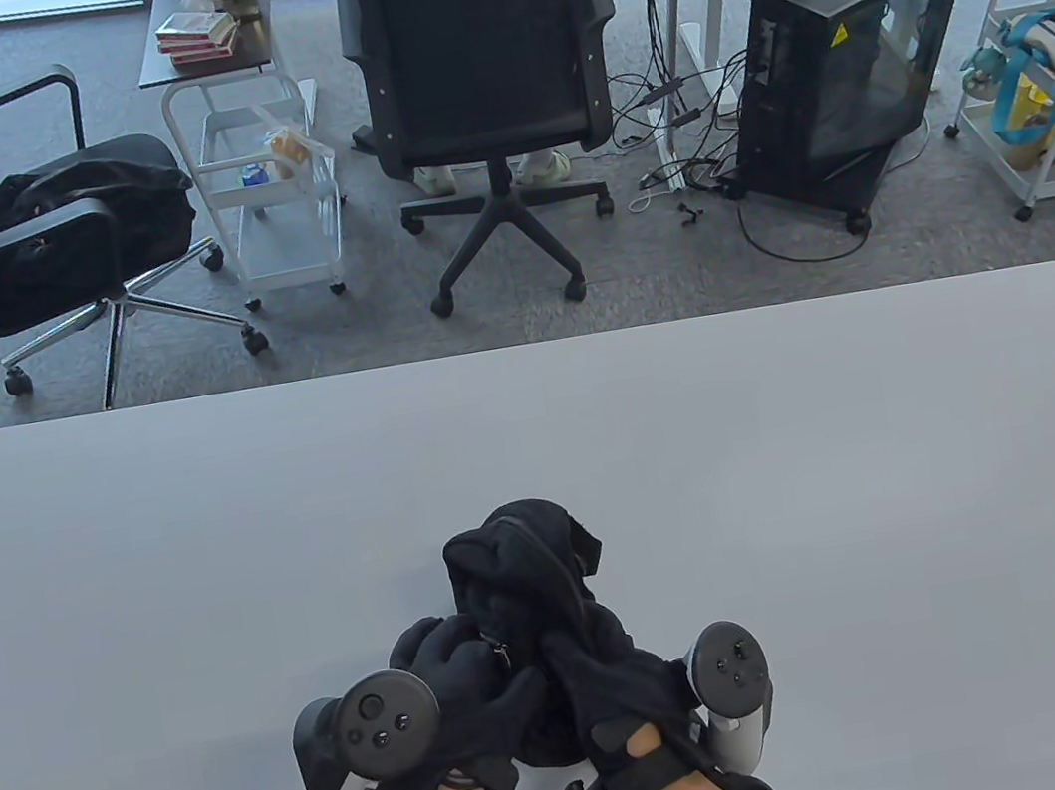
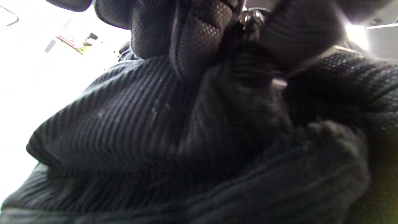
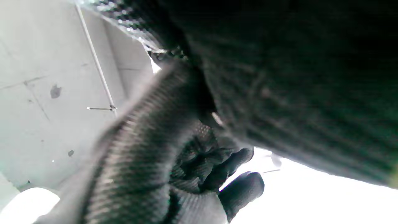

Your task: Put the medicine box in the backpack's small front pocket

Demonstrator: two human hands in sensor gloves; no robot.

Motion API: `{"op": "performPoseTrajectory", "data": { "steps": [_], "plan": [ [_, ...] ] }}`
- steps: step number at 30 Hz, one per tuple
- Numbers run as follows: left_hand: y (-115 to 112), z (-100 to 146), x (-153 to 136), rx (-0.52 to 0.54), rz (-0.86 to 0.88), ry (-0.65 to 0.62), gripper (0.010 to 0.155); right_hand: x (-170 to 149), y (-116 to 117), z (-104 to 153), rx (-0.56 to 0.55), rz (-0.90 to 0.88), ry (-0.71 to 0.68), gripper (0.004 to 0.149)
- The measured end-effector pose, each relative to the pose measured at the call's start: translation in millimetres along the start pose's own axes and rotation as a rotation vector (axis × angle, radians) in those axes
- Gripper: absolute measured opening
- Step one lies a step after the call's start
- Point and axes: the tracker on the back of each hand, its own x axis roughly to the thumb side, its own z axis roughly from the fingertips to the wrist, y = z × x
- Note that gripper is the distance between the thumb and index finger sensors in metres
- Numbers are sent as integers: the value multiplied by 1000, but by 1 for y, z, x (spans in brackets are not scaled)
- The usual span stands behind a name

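A small black backpack (image 1: 524, 557) of ribbed fabric lies crumpled on the white table (image 1: 213, 569), near its front edge at the middle. My left hand (image 1: 451, 660) grips the bag's left side, its fingers curled beside a metal zipper pull (image 1: 501, 659). The pull also shows in the left wrist view (image 2: 252, 15), between my gloved fingers (image 2: 199, 40). My right hand (image 1: 606, 685) grips the bag's right side. In the right wrist view the bag's fabric (image 3: 295, 93) fills the frame, with gloved fingers (image 3: 242, 186) below it. No medicine box is in view.
Beyond the table's far edge stand two black office chairs (image 1: 486, 89), a white wheeled cart (image 1: 272, 195) and a black computer tower (image 1: 848, 79) on grey carpet.
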Motion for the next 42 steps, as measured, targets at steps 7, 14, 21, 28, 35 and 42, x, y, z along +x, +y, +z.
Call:
{"op": "performPoseTrajectory", "data": {
  "steps": [7,14,21,28,35,42],
  "plan": [
    [18,-4,-14,61,64,-9,40,-8,-18,-4,-73,-179,74,53],
    [46,-8,-35,176,-23,-41,40,-9,-28,-10,-7,-397,104,53],
    [53,-16,-59,116,-190,47,41,12,-34,-10,8,-564,44,52],
    [53,-12,-62,191,-114,53,58,-4,-46,-9,-86,-471,96,52],
    [50,-12,-70,129,-86,130,66,-37,-54,-11,-147,-482,269,52],
    [44,-14,-72,72,-81,153,67,-51,-75,-21,-129,-84,364,65]
  ]
}}
